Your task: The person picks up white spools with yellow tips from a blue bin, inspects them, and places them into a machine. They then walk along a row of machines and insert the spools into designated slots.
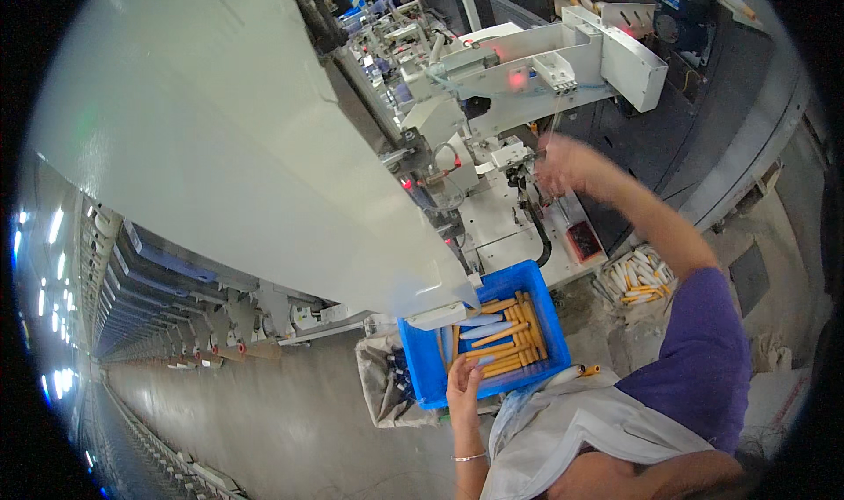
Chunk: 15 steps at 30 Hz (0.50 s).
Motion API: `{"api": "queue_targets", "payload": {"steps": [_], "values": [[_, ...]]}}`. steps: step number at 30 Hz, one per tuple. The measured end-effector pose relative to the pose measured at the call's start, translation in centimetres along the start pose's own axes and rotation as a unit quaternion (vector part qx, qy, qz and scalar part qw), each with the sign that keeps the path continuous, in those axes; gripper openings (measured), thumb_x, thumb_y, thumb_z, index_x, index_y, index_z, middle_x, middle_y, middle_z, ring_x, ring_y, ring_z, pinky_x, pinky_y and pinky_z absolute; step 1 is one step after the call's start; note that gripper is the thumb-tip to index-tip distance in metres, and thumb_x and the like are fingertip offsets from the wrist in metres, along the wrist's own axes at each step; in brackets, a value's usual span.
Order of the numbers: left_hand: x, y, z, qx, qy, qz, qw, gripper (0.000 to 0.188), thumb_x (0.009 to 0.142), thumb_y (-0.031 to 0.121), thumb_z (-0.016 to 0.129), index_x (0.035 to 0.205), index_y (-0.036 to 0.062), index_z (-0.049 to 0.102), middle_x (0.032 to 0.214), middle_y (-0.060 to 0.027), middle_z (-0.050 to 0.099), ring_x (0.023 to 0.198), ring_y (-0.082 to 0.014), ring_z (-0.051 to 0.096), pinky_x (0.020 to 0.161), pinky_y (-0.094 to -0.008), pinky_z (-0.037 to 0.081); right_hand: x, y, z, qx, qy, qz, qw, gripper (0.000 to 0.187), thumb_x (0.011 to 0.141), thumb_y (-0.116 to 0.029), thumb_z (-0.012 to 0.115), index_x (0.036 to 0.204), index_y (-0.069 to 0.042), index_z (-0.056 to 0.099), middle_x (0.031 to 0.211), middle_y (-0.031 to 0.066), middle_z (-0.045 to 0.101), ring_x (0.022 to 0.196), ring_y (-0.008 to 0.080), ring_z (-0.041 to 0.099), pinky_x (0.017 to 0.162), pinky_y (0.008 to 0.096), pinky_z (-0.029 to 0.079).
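Observation:
My left hand (464, 382) is at the near left side of a blue plastic bin (552, 324). Its fingers are curled in over the rim, beside the yellow yarn tubes (501, 352), and whatever they hold is hidden. Several tubes lie in the bin, mostly bare yellow, along with pale lilac ones (482, 328). Farther off, my right hand (563, 166) is raised at a small metal fixture (512, 155) on the white machine. Motion smears its fingers, so their grip is unclear. A thin rod or strand shows above that hand.
A large white machine panel (237, 148) fills the upper left. A dark red-topped block (582, 240) sits on the machine bed, right of a black hose (538, 236). White and yellow tubes (640, 276) are heaped at right. A grey cloth sack (376, 386) stands left of the bin.

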<state>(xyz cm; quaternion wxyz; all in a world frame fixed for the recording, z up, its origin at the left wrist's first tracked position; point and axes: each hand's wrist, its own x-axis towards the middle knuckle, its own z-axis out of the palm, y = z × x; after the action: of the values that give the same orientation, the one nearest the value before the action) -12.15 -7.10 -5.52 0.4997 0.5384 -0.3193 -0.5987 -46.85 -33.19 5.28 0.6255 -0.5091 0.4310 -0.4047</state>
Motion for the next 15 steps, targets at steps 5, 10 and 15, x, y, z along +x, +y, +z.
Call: {"api": "queue_targets", "payload": {"steps": [5, 10, 15], "values": [[0.2, 0.3, 0.8, 0.281, 0.018, 0.194, 0.94, 0.052, 0.071, -0.002, 0.067, 0.119, 0.0044, 0.047, 0.124, -0.0119, 0.048, 0.111, -0.0261, 0.049, 0.091, -0.0346, 0.042, -6.7, 9.8, 12.9, 0.015, -0.399, 0.171, 0.9, 0.061, 0.091, -0.037, 0.046, 0.138, -0.007, 0.021, 0.125, 0.0185, 0.046, 0.112, 0.0236, 0.048, 0.093, 0.0367, 0.042], [-0.2, 0.4, -2.5, 0.298, 0.048, 0.248, 0.92, 0.011, 0.067, 0.0, 0.068, 0.074, 0.004, 0.06, 0.111, -0.0111, 0.058, 0.115, -0.0295, 0.046, 0.098, -0.0375, 0.034, -9.6, 13.5, 22.5, 0.087, -0.536, 0.159, 0.824, 0.054, 0.093, -0.034, 0.043, 0.136, -0.006, 0.027, 0.128, 0.0157, 0.044, 0.119, 0.0244, 0.043, 0.099, 0.0372, 0.036], [-7.6, -1.3, -16.1, 0.387, 0.364, 0.191, 0.825, 0.006, 0.076, 0.005, 0.062, 0.075, 0.0056, 0.057, 0.099, -0.008, 0.062, 0.102, -0.0261, 0.055, 0.09, -0.0379, 0.041, -7.5, 16.8, 19.5, -0.027, -0.399, 0.161, 0.902, 0.044, 0.093, -0.029, 0.043, 0.128, -0.003, 0.042, 0.124, 0.0122, 0.05, 0.113, 0.0216, 0.049, 0.094, 0.0336, 0.04]]}}
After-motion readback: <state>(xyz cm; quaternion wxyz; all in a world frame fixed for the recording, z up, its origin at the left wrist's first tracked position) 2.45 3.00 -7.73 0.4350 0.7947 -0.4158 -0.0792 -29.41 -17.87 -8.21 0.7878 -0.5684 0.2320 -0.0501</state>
